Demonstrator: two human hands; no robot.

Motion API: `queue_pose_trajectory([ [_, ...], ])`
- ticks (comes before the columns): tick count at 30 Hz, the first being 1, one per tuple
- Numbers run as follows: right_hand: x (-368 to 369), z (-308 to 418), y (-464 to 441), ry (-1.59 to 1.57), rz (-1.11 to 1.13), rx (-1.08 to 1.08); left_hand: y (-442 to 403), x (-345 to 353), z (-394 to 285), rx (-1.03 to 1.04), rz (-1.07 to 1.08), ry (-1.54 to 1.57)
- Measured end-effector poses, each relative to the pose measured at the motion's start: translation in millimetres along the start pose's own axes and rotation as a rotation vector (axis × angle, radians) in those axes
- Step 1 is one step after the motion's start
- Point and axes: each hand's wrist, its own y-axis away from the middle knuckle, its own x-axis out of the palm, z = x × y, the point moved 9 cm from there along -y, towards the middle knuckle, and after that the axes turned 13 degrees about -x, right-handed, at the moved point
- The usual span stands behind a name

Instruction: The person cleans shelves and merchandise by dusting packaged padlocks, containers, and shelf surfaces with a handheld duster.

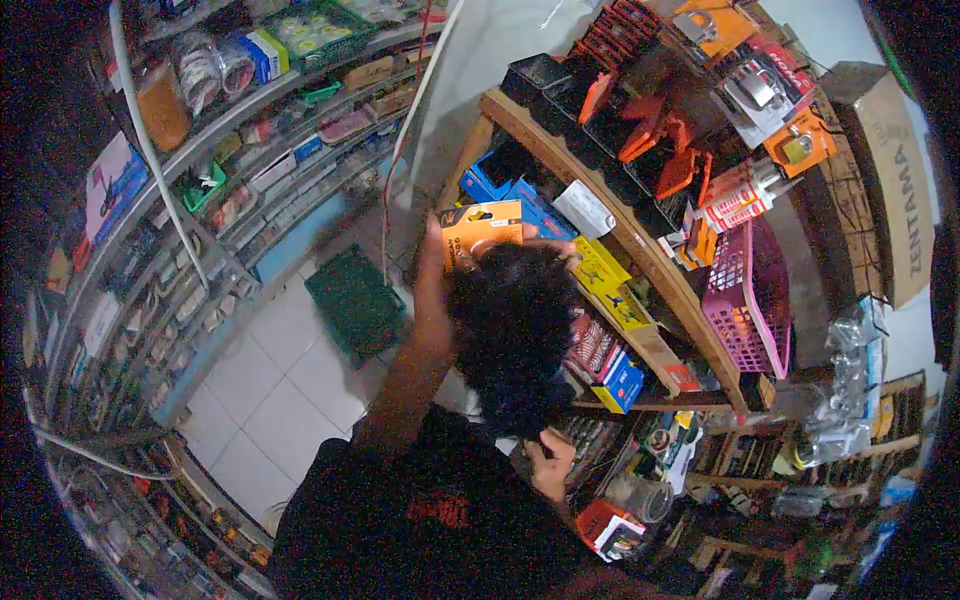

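Note:
Neither my left hand nor my right hand can be made out. Right in front of me, a person in a black shirt (420, 540) is seen from behind, dark hair filling the middle of the view. This person's raised hand (434, 245) holds an orange package (490, 222) with a hang hole, partly hidden by the hair. Fingertips (562, 247) show to the right of the package. Below the head another hand (550, 465) has bent fingers; its forearm is mostly hidden behind the shirt, and I cannot make out anything in it.
Curved-looking shelves (290, 130) packed with goods line the left. On the right, a wooden rack (640, 250) holds yellow boxes (612, 280), black bins (600, 140) and a pink basket (745, 300). A green crate (355, 300) lies on the tiled floor (270, 390). A white cable (430, 80) hangs down.

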Motion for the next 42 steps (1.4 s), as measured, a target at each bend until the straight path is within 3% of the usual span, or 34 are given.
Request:
queue_pose_trajectory([
  [2,0.7,13.7,-7.0,0.012,0.01,-0.04,-11.4,12.9,0.4,-0.032,0.173,-0.046],
  [4,-1.7,0.9,1.8,-0.19,-0.227,0.189,-2.5,-6.5,4.1,-0.024,-0.129,-0.104],
  [6,3.6,24.6,-15.1,0.002,0.027,-0.102,-7.8,-11.8,8.1,-0.078,-0.065,-0.062],
  [8,5.8,21.4,-13.0,0.037,0.05,-0.111,-22.1,22.4,4.5,-0.176,0.275,0.05],
  [10,2.8,-12.0,9.4,-0.083,-0.152,0.164,-8.9,2.3,1.3,-0.096,-0.142,0.05],
  [14,10.1,29.4,-20.5,-0.092,0.003,-0.169,-15.8,1.5,13.5,-0.151,0.257,-0.057],
  [15,8.9,26.4,-30.4,-0.153,-0.025,0.019,-15.4,15.1,11.3,-0.138,0.294,-0.097],
  [16,8.6,22.2,-34.3,-0.212,-0.051,0.209,-10.0,-11.9,7.5,-0.06,-0.078,-0.165],
  [17,8.5,20.8,-36.3,-0.27,-0.076,0.4,-3.9,-26.4,9.4,-0.006,-0.176,-0.132],
  [19,10.8,44.8,-57.7,-0.293,0.015,0.364,10.3,-46.5,11.0,0.103,-0.374,-0.079],
  [20,10.4,52.1,-63.4,-0.272,-0.003,0.299,-6.6,-35.6,20.6,-0.094,-0.247,-0.171],
  [22,12.2,53.3,-69.2,-0.288,-0.015,0.277,-6.5,-34.9,20.9,-0.159,-0.344,-0.23],
  [25,14.6,51.9,-76.4,-0.318,-0.028,0.338,1.1,-65.4,17.0,-0.041,-0.514,-0.325],
  [26,14.5,68.9,-84.9,-0.279,-0.063,0.308,-7.6,-81.3,22.3,-0.18,-0.483,-0.33],
  [28,16.5,77.5,-93.8,-0.264,-0.056,0.289,-5.9,-44.6,14.3,-0.139,-0.374,-0.266],
  [30,21.3,72.7,-97.1,-0.306,0.034,0.307,-8.1,1.6,8.4,0.04,-0.155,-0.272],
  [32,25.3,72.4,-96.8,-0.301,0.056,0.264,-33.7,-19.2,30.0,0.038,0.129,-0.426],
  [34,26.7,76.5,-100.0,-0.334,-0.003,0.296,-30.9,-33.3,31.7,-0.059,0.113,-0.271],
  [39,27.1,71.1,-91.6,-0.323,0.098,0.358,-21.7,-17.0,17.9,-0.103,0.048,-0.173],
  [42,25.1,62.1,-80.6,-0.344,0.0,0.42,-18.8,-24.5,14.2,-0.127,-0.043,-0.122],
])
